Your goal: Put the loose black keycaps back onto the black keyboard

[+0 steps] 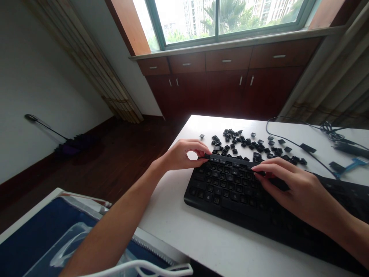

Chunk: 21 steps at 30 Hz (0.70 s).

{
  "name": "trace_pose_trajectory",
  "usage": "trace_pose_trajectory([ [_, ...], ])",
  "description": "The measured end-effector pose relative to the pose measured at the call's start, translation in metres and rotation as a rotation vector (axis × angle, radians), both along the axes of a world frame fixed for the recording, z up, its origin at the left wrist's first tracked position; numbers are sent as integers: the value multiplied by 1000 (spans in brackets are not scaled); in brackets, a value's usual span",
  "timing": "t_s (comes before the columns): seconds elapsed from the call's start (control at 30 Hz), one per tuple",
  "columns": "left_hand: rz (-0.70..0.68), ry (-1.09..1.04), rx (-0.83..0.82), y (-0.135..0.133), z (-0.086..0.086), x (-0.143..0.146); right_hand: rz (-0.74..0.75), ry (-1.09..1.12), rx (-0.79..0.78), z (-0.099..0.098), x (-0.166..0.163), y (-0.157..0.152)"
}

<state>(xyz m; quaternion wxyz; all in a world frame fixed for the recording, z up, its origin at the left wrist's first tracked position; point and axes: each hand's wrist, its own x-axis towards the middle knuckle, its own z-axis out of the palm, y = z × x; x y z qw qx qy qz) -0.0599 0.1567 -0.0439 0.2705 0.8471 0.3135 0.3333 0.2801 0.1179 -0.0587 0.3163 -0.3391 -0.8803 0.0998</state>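
A black keyboard lies at a slant on the white table, many of its key places showing bare sockets. At its far left corner my left hand is closed, thumb and forefinger pinching the keyboard's edge; a tiny key between the tips cannot be ruled out. Farther right, my right hand is over the upper key rows. Its thumb and forefinger are pinched on a small dark keycap, partly hidden by the fingers. Loose black keycaps are scattered behind the keyboard.
A cable runs across the white table to a coil at the right. A blue-handled brush-like tool lies there. At lower left stands a blue-lined container with clear plastic. Cabinets line the window wall.
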Motion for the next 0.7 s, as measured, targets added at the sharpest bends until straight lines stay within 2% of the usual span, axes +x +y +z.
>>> trace_pose_trajectory([
  [0.2,-39,113,-165,2,6,-15,1,-3,-1,0,-1,-1],
  [0.37,-55,161,-229,4,9,-25,0,0,3,1,-2,-1],
  [0.53,-41,106,-227,6,7,-27,13,11,-1,1,-1,-1],
  [0.7,-51,112,-154,7,5,-26,11,3,-10,1,-1,-2],
])
